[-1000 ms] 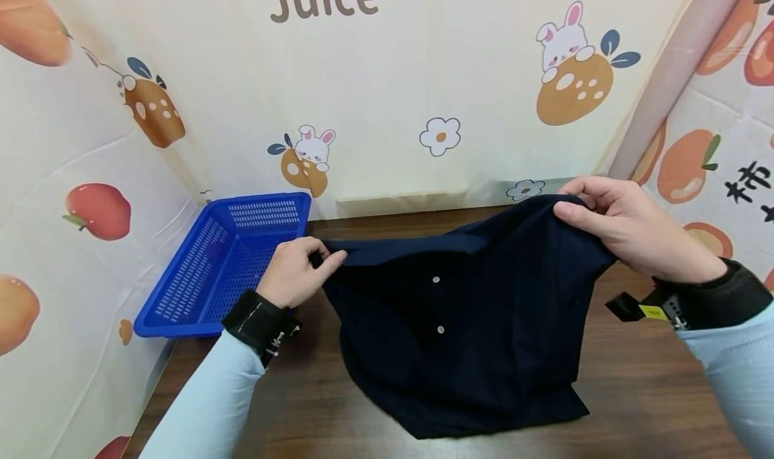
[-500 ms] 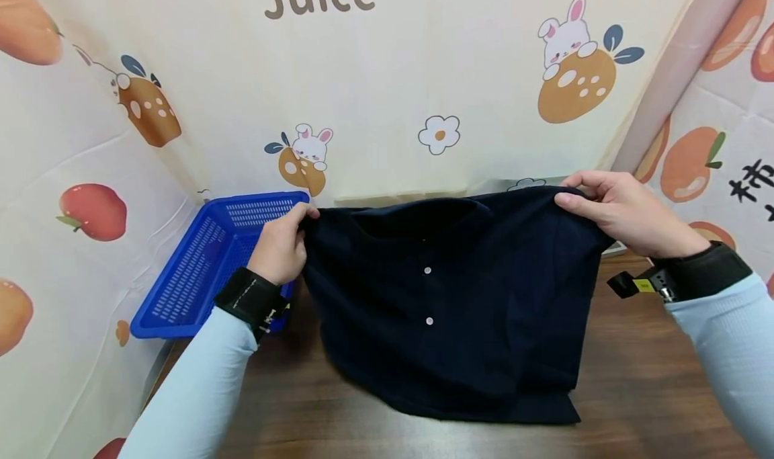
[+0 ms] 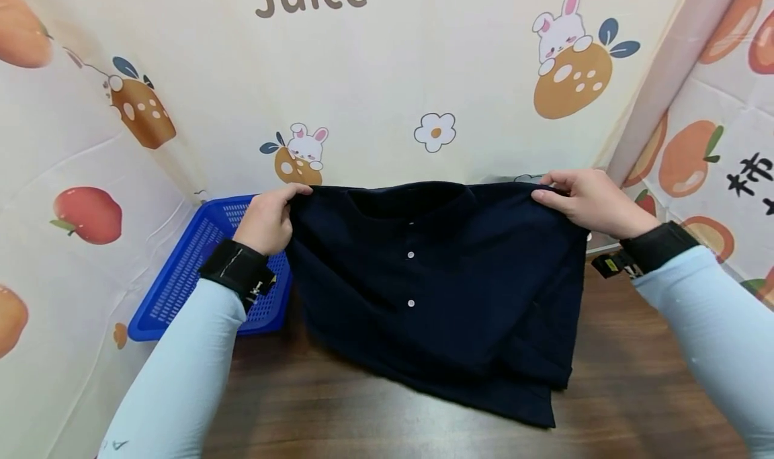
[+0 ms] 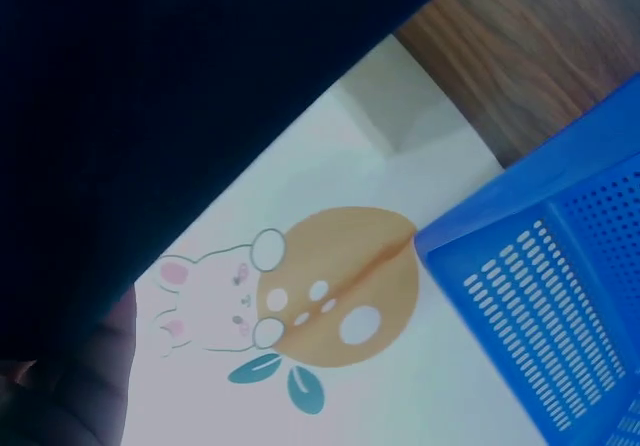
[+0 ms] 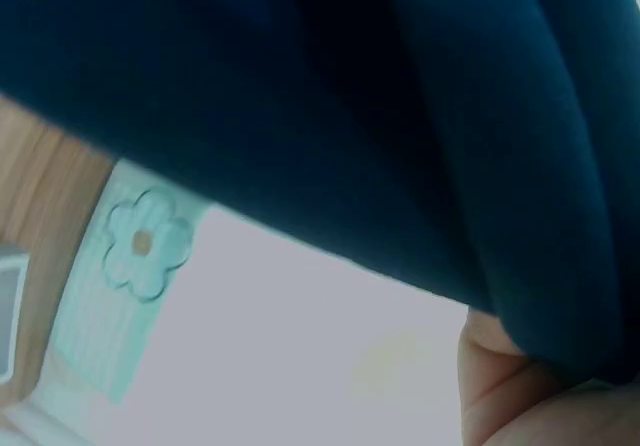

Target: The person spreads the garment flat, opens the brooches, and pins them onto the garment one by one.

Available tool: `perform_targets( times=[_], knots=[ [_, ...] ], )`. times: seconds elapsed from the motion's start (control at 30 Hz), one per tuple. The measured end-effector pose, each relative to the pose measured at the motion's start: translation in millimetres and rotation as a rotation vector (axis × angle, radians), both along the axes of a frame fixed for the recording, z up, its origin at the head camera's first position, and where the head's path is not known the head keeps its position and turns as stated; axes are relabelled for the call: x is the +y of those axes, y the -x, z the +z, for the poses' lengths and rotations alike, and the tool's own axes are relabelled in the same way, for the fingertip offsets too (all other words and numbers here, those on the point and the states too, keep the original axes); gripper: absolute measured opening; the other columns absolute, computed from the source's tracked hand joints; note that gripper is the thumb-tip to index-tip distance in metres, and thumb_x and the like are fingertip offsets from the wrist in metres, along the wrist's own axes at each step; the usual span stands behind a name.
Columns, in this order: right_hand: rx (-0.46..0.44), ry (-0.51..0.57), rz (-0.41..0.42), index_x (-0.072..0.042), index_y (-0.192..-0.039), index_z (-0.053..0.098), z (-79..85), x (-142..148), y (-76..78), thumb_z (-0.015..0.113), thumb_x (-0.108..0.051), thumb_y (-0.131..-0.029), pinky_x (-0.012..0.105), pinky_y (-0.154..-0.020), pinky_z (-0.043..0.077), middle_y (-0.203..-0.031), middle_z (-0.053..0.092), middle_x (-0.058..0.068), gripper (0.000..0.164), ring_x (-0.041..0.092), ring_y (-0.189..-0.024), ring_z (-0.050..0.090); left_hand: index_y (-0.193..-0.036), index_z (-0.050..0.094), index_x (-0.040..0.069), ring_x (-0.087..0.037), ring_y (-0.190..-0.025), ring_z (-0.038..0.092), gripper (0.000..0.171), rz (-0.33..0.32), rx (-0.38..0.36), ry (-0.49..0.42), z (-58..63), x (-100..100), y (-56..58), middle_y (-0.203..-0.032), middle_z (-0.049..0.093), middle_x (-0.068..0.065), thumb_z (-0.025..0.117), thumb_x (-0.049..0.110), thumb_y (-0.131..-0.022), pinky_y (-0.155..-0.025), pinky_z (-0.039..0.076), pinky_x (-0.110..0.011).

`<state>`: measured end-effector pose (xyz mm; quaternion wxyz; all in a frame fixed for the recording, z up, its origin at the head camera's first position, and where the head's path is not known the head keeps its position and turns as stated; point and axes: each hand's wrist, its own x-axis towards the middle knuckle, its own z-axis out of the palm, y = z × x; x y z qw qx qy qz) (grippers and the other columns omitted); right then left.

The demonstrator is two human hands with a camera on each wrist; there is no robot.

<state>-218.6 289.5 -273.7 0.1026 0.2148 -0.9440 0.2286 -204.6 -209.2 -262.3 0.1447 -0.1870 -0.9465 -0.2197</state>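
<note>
A dark navy shirt (image 3: pixel 435 291) with white buttons down its front hangs spread between my hands, its neck opening at the top middle. My left hand (image 3: pixel 266 220) pinches one shoulder at the upper left, in front of the basket. The opposite shoulder is pinched between thumb and fingers of my right hand (image 3: pixel 589 202). In the left wrist view the cloth (image 4: pixel 170 96) covers the upper left, with part of the hand in shadow below it. Folds of the shirt (image 5: pixel 300 136) fill the top of the right wrist view.
A blue perforated basket (image 3: pixel 148 311) stands at the left, partly behind my left hand and wrist. Below the shirt lies a brown wooden table (image 3: pixel 290 419). A printed curtain (image 3: pixel 375 76) closes off the back and sides. A pale-framed object (image 5: pixel 10 311) shows at the right wrist view's left edge.
My left hand has risen and moved left, opening out the collar and pulling the top edge level. The shirt has been lifted, its hem swinging left; my right hand has shifted slightly up and left.
</note>
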Motion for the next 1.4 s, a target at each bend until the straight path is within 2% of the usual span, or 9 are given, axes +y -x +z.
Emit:
perform_targets(
  times=[0.23,0.4,0.6,0.83,1.03,1.13,1.27,1.33,1.4],
  knots=[
    [0.029,-0.083,0.013,-0.012,-0.095,0.063,-21.7,-4.2,37.3,0.056,-0.026,-0.098,0.036,-0.06,0.036,-0.064,0.054,0.002,0.016,0.019,-0.059,0.048,-0.133,0.046,0.006,-0.04,-0.11,0.055,0.043,0.049,-0.127,0.031,-6.9,1.3,29.5,-0.12,0.06,-0.025,0.041,-0.009,-0.093,-0.095,0.041,-0.052],
    [0.027,-0.105,-0.009,-0.008,-0.1,0.068,-35.4,-7.0,56.3,0.06,-0.022,-0.096,0.042,-0.067,0.043,-0.078,0.065,0.009,0.017,0.024,-0.069,0.057,-0.118,0.059,0.002,-0.039,-0.105,0.058,0.029,0.112,-0.152,0.088,-16.2,5.0,47.4,-0.114,0.063,-0.023,0.045,-0.005,-0.094,-0.092,0.044,-0.051],
    [-0.058,-0.106,-0.021,-0.005,-0.108,0.068,-46.7,-10.4,73.1,0.059,-0.022,-0.097,0.05,-0.077,0.045,-0.099,0.068,0.018,0.022,0.035,-0.086,0.062,-0.11,0.066,0.003,-0.038,-0.099,0.06,0.026,0.199,-0.145,0.132,-29.7,7.3,62.5,-0.108,0.066,-0.019,0.049,-0.003,-0.091,-0.088,0.046,-0.051],
    [-0.107,-0.152,-0.057,-0.001,-0.11,0.069,-54.1,-16.7,88.1,0.06,-0.017,-0.095,0.053,-0.082,0.044,-0.104,0.064,0.024,0.024,0.039,-0.097,0.057,-0.094,0.072,0.004,-0.037,-0.093,0.057,0.02,0.364,-0.15,0.184,-42.5,19.1,80.3,-0.101,0.061,-0.018,0.058,0.0,-0.08,-0.081,0.047,-0.051],
    [-0.167,-0.176,-0.137,0.003,-0.115,0.067,-60.3,-27.9,101.9,0.059,-0.012,-0.094,0.054,-0.086,0.044,-0.107,0.063,0.026,0.027,0.041,-0.1,0.057,-0.077,0.069,0.005,-0.038,-0.084,0.062,0.014,0.536,-0.216,0.188,-51.1,35.6,98.9,-0.094,0.066,-0.019,0.057,0.011,-0.081,-0.069,0.051,-0.051],
    [-0.218,-0.135,-0.163,0.004,-0.116,0.065,-68.0,-30.7,109.5,0.057,-0.01,-0.094,0.054,-0.087,0.043,-0.107,0.063,0.027,0.028,0.041,-0.099,0.057,-0.078,0.065,0.002,-0.037,-0.082,0.062,0.015,0.609,-0.241,0.133,-57.7,40.5,106.3,-0.09,0.066,-0.021,0.056,0.013,-0.081,-0.069,0.051,-0.049],
    [-0.305,-0.025,-0.22,0.005,-0.115,0.066,-79.5,-31.5,117.7,0.056,-0.013,-0.094,0.054,-0.091,0.042,-0.11,0.063,0.027,0.03,0.043,-0.104,0.055,-0.069,0.061,0.002,-0.039,-0.084,0.062,0.016,0.673,-0.218,0.024,-72.3,40.7,117.4,-0.086,0.066,-0.022,0.053,0.011,-0.08,-0.075,0.051,-0.048],
    [-0.38,0.084,-0.257,0.005,-0.116,0.065,-84.3,-31.8,120.7,0.056,-0.015,-0.094,0.051,-0.089,0.046,-0.106,0.066,0.024,0.03,0.039,-0.1,0.059,-0.064,0.055,0.004,-0.04,-0.086,0.062,0.018,0.701,-0.2,-0.035,-80.4,39.9,122.8,-0.085,0.065,-0.022,0.052,0.011,-0.08,-0.078,0.05,-0.048],
    [-0.478,0.25,-0.291,0.005,-0.118,0.064,-87.5,-33.2,121.8,0.056,-0.014,-0.095,0.044,-0.085,0.051,-0.097,0.069,0.02,0.031,0.028,-0.089,0.066,-0.058,0.048,0.008,-0.04,-0.086,0.062,0.024,0.719,-0.182,-0.079,-88.3,39.5,127.4,-0.077,0.064,-0.02,0.052,0.011,-0.081,-0.078,0.05,-0.048]
  ],
)
